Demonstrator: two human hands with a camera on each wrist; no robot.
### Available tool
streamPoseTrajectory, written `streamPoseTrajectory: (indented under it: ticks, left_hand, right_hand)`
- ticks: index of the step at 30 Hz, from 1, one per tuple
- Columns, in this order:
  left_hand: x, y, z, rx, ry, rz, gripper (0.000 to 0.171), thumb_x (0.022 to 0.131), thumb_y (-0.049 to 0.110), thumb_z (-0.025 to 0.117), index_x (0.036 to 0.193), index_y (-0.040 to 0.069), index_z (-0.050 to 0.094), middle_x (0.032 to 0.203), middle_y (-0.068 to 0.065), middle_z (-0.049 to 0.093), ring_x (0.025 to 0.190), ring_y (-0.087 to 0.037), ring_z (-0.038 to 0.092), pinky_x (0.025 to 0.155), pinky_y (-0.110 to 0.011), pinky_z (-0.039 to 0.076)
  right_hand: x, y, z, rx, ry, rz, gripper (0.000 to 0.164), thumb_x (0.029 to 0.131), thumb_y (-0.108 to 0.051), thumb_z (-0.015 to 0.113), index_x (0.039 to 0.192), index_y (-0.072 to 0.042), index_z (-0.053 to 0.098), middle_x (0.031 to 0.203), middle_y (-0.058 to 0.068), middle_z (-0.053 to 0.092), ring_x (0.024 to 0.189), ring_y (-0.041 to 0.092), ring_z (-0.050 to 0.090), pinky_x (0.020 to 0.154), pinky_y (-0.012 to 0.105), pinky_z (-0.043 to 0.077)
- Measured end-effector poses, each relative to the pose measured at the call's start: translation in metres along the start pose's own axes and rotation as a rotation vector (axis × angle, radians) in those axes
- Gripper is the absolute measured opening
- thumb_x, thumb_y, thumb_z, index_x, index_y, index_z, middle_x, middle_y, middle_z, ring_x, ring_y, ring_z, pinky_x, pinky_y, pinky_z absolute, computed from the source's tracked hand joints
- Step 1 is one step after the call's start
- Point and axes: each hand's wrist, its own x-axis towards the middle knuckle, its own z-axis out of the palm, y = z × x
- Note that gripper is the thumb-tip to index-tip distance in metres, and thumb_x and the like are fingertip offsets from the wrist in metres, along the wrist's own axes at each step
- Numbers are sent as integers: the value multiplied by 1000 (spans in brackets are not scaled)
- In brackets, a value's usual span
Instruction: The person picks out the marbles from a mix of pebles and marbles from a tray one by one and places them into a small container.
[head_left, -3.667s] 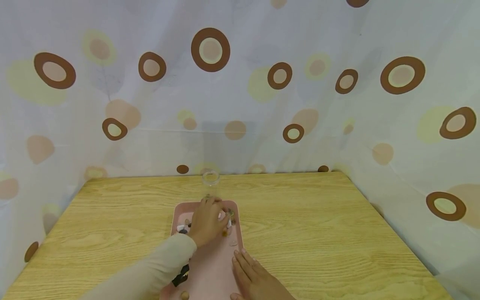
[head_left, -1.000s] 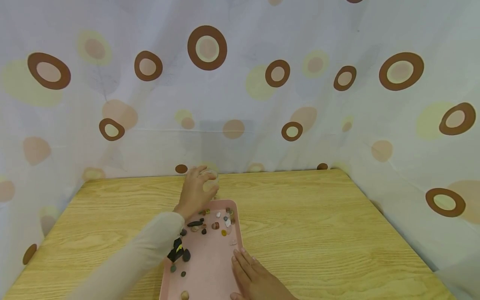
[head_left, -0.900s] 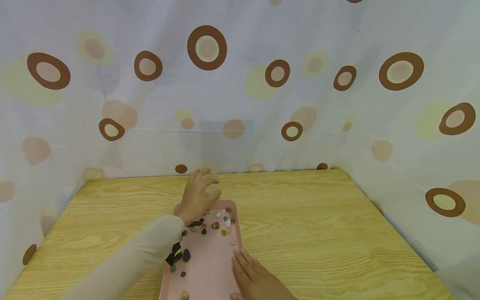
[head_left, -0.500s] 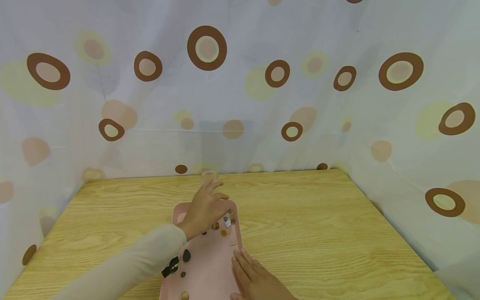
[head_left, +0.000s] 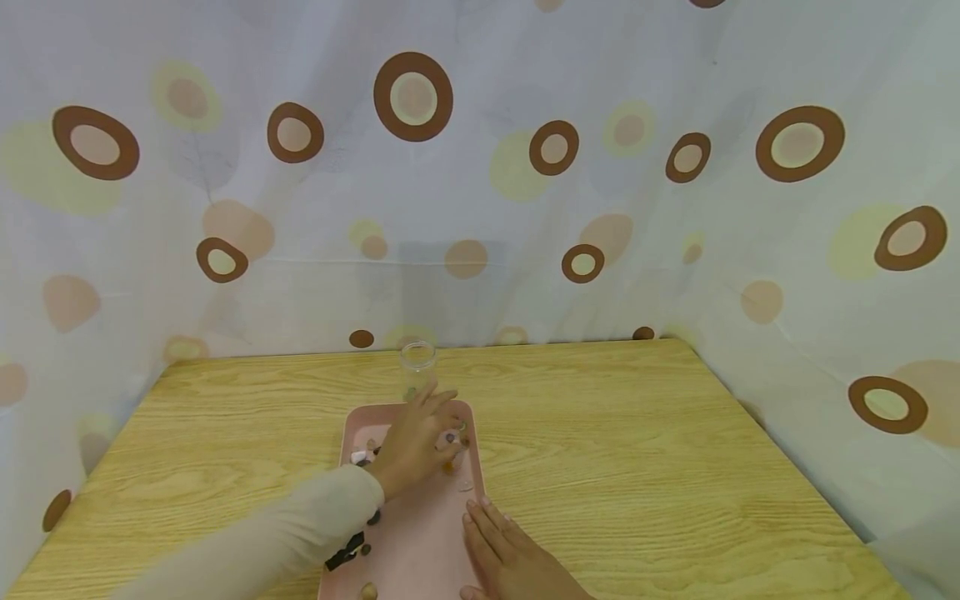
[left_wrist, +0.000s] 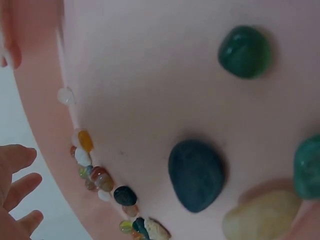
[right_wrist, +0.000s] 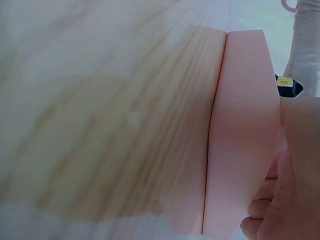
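Note:
My left hand (head_left: 415, 442) hovers over the far part of a pink tray (head_left: 423, 550), fingers spread and loosely bent, with nothing in them. In the left wrist view its fingers (left_wrist: 22, 192) extend past the tray's rim. Small polished stones lie in the tray: a dark oval stone (left_wrist: 196, 175), a green stone (left_wrist: 245, 52), a cream stone (left_wrist: 262, 215) and a mixed cluster along the wall, including an orange stone (left_wrist: 85, 141). My right hand (head_left: 517, 554) rests its straight fingers on the tray's right rim. Just behind the tray stands a clear jar (head_left: 418, 358), partly hidden by my left hand.
The tray lies on a wood-grain table (head_left: 637, 467). A patterned curtain (head_left: 495, 208) hangs behind and along both sides. A black band (head_left: 345, 552) sits by my left sleeve, over the tray's left edge.
My left hand, over the tray 3.7 seconds ago, was at the jar a second ago. It has since come back nearer and to the right, over the stones. My right hand stays put.

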Motion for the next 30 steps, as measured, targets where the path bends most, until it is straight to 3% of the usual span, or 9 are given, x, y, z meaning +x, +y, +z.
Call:
streamPoseTrajectory:
  ticks: [9,17,30]
  left_hand:
    - [1,-8,15,69,-43,22,18,79,20,79,93,10,75,137,-18,51,137,-44,31,107,-60,31]
    - [5,-13,24,103,-35,-8,14,78,21,80,89,14,75,137,-17,52,137,-43,31,108,-60,30]
    - [6,-11,34,140,-17,18,7,81,19,76,83,13,73,135,-19,51,135,-45,34,111,-59,26]
  right_hand:
    - [0,-1,-2,17,-28,8,67,100,-50,38,137,6,47,144,22,43,134,35,40,100,42,46]
    - [1,-1,-4,11,-28,3,67,100,-50,38,136,6,48,144,23,43,133,35,42,99,42,47]
    - [1,0,-2,-27,-1,-13,65,100,-49,40,134,6,50,142,22,46,132,34,44,99,40,47]
